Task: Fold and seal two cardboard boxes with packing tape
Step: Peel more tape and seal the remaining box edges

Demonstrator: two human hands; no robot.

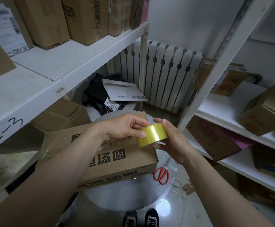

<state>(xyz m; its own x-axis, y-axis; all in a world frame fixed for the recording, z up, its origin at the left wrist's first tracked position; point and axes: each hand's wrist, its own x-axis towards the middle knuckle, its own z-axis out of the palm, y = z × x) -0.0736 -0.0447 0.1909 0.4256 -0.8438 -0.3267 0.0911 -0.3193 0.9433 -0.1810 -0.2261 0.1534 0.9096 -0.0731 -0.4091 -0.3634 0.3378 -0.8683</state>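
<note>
From the head view, both hands meet above the cardboard box, which lies flat and closed on the round glass counter, its printed black characters facing up and a glossy strip that looks like tape across its left end. The tape roll is held in the air just over the box's near right corner. It is yellowish, see-through and very shiny, with a bright glare band across its outer face. The right hand cradles it, its fingers curled round the far side and the thumb under the lower rim. The left hand pinches the roll from the other side, thumb tip pressed on the outer face, probably feeling for the loose end. That end is the likely trouble: on so glossy a roll it is hard to see, and a nail picking at the wrong spot could tear off a thin sliver instead of the full width. Once freed, a strip could fold and stick to itself. The red-handled scissors lie just beside the box near the counter's rim, where a nudged box might push them off. I cannot tell which carton on the shelves is the second box
</note>
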